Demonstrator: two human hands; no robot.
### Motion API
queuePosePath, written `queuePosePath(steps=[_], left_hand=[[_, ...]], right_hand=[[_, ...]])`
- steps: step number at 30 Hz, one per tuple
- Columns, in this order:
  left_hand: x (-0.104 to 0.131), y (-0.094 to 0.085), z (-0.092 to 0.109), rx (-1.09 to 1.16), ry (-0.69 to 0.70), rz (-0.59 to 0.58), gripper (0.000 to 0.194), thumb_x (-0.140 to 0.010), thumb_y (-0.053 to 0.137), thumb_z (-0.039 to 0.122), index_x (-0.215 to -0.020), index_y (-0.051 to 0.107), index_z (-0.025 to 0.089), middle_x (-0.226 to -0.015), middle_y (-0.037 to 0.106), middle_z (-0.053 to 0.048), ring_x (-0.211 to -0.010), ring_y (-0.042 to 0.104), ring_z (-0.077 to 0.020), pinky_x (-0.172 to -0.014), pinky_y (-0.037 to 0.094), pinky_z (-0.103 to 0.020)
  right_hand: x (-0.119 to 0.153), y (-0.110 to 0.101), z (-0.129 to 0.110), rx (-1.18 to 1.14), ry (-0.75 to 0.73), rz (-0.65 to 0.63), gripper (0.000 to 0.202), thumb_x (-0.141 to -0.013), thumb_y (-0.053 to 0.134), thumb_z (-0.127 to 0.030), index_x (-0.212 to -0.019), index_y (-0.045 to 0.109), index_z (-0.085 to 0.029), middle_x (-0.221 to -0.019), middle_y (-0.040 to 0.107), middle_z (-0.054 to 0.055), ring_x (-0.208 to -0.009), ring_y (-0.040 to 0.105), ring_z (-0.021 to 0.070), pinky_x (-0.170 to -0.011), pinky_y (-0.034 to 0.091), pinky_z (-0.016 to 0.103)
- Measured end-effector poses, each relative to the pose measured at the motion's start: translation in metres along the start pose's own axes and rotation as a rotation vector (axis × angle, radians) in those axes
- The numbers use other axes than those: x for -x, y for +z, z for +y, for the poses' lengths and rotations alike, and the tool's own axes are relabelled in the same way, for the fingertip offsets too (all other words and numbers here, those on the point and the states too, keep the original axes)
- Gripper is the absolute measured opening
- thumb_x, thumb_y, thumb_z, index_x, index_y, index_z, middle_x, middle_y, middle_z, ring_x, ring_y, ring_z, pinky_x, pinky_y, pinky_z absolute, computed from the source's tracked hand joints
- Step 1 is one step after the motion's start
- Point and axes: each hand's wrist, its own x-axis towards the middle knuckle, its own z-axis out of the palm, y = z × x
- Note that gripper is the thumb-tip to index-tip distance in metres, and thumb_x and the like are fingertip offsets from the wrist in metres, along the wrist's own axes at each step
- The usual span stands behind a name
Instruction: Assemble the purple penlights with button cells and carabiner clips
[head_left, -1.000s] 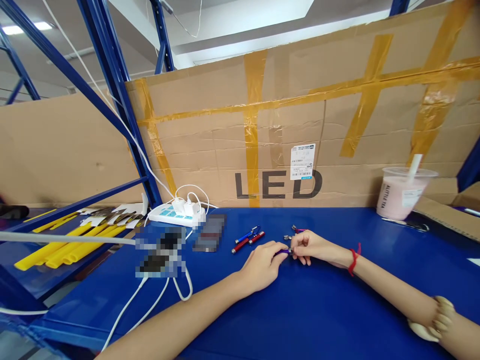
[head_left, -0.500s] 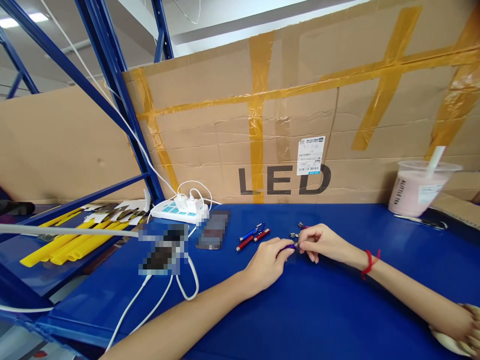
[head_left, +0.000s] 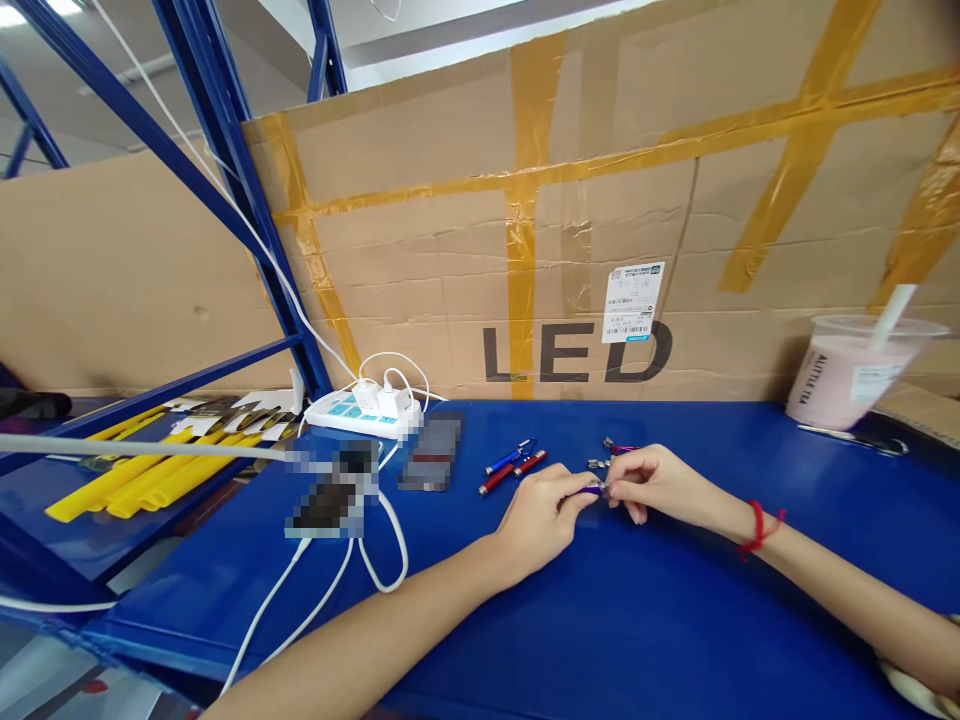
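My left hand (head_left: pixel 541 518) pinches a small purple metal tube (head_left: pixel 592 489), like a keychain light, just above the blue tabletop. At the tube's right end, the thumb and fingers of my right hand (head_left: pixel 654 484) close on a small silver clasp; the fingertips partly hide it. Beyond my left hand lie a blue tube (head_left: pixel 501 462) with a clip and two red tubes, one nearer (head_left: pixel 495 480) and one farther right (head_left: pixel 531 463). Loose silver clasps (head_left: pixel 598 464) rest behind the held tube. A magenta tube (head_left: pixel 624 449) with a clasp lies behind my right hand, partly covered.
A dark phone (head_left: pixel 431 452) lies left of the tubes, beside a white power strip (head_left: pixel 360 415) with plugged-in cables. A pixelated device (head_left: pixel 330 495) has white cables. Yellow tubes (head_left: pixel 161 485) lie far left. A pink drink cup (head_left: pixel 847 375) and scissors (head_left: pixel 855 438) stand and lie right.
The whole view has shifted slightly, so the scene sits a little further right. Both hands keep the same hold on the purple tube and its clasp.
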Motion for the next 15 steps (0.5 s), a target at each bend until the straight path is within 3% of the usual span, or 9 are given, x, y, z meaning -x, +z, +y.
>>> queuePosePath(steps=[8, 15], left_hand=[[-0.002, 0.002, -0.003, 0.005, -0.049, 0.002, 0.021, -0.085, 0.052, 0.013, -0.097, 0.068, 0.021, -0.073, 0.057, -0.001, -0.068, 0.054, -0.0143, -0.065, 0.041, -0.023], [-0.002, 0.002, 0.000, 0.034, -0.044, 0.015, 0.018, -0.085, 0.054, 0.017, -0.095, 0.069, 0.020, -0.076, 0.059, -0.002, -0.069, 0.054, -0.0139, -0.065, 0.043, -0.023]], right_hand=[[0.001, -0.001, -0.012, 0.076, -0.021, 0.082, 0.030, -0.067, 0.067, -0.042, -0.062, 0.063, -0.013, -0.054, 0.057, 0.001, -0.043, 0.054, 0.0103, -0.044, 0.045, 0.020], [0.003, -0.003, -0.014, 0.110, -0.054, 0.051, 0.028, -0.068, 0.067, -0.041, -0.065, 0.066, -0.013, -0.058, 0.058, 0.001, -0.045, 0.055, 0.0104, -0.045, 0.046, 0.020]])
